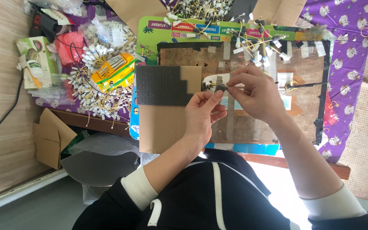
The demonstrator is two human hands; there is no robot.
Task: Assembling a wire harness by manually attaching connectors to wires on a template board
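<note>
Small dark connector (213, 87) pinched between left hand (203, 115) and right hand (254, 91), fingertips closed on it. Directly left: cardboard sheet (160, 127) carrying black foam squares (160, 85). Beneath: worn board (303, 102). Beyond: piled white-tagged cables (252, 42). Connector slim, wire trailing right.

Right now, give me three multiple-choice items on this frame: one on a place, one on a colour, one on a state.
1. Where does the dark foam sheet lie?
A. on the brown card
B. on the floor
C. in the green box

2. What colour is the cloth under the work board?
A. red
B. purple
C. grey

3. What are the left hand and right hand doing?
A. resting flat
B. both empty, apart
C. pinching one small part together

Answers: 1 A, the foam covers the card's top. 2 B, purple printed cloth shows at the edges. 3 C, fingertips of both meet on the part.
</note>
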